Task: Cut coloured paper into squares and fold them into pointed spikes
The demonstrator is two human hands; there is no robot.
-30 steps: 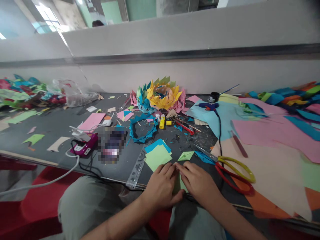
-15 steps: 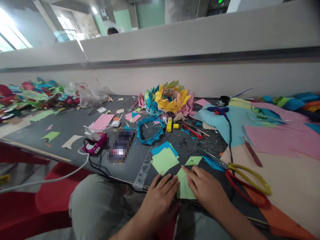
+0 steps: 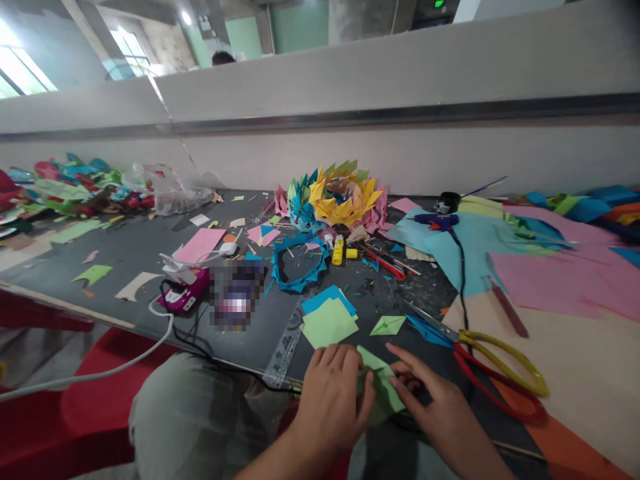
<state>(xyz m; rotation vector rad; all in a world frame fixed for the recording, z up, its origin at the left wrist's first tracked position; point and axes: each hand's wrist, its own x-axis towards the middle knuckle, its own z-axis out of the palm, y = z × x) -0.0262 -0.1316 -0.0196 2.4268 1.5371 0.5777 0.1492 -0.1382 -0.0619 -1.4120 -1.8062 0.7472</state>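
A light green square of paper (image 3: 384, 393) is between my hands at the table's front edge, its near part tilted up. My left hand (image 3: 336, 387) grips its left side, the fingers curled over it and the thumb pointing inward. On the right side, my right hand (image 3: 425, 387) pinches the paper's edge between thumb and curled fingers, its index finger stretched forward. Just beyond lies a stack of green and blue paper squares (image 3: 327, 323). A folded green paper piece (image 3: 388, 325) rests beside the stack. Blue folded pieces (image 3: 429, 331) lie under the scissors.
Large scissors (image 3: 500, 367) lie right of my hands. A clear ruler (image 3: 284, 350) sits to the left. Further back are a blue paper ring (image 3: 300, 263), a glue stick (image 3: 337, 251), a glue gun (image 3: 435, 220) and folded-paper wreaths (image 3: 345, 193). A power strip (image 3: 185, 293) has trailing cables.
Both hands were flat on the green paper on the table. Now the fingers have curled in, and the paper is lifted and turned between them.
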